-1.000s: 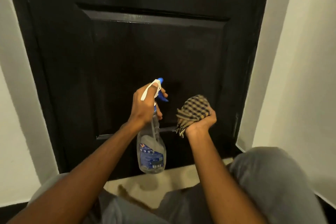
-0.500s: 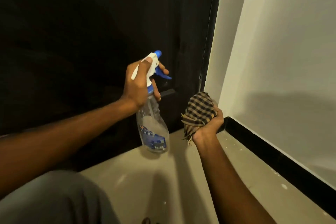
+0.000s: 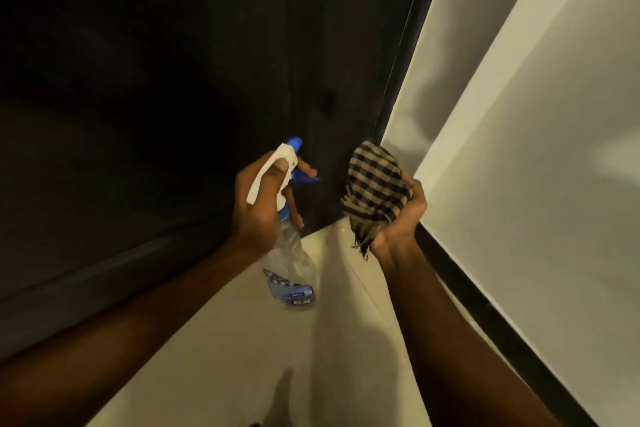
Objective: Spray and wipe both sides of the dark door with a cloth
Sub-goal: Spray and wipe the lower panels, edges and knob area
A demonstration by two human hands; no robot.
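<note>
With the left hand [image 3: 258, 208], just off centre toward 8 o'clock, grips the neck of the spray bottle [image 3: 291, 270], thumb laid along the white head and a finger resting on the blue trigger [image 3: 306, 177]; with the right hand [image 3: 401, 218], toward 4 o'clock, clenches the checked cloth [image 3: 375, 184] into a wad, fringe dangling below the fist. Holds the bottle upright, clear body hanging toward 6 o'clock over the pale floor [image 3: 242, 374], nozzle [image 3: 294, 143] aimed toward 12 o'clock at the dark door [image 3: 156, 97], probably to wet the lowest strip near the corner. Carries the cloth just to the 3 o'clock side of the bottle, bunched face turned to the door's edge, likely to follow the spray at once without any change of grip. Splits the tools one to a hand, seemingly to alternate spraying and wiping without setting anything down. Finds the door filling the view from 8 o'clock round to 12, bottom edge meeting the floor, far edge at 1 o'clock against the dark frame [image 3: 405, 62] and the white wall [image 3: 536, 149], black skirting [image 3: 485, 305] running off toward 5 o'clock. Cannot tell whether cloth and door touch: very close, but too dark there to judge. Cannot make out any mist or wet streak on the panel either.
</note>
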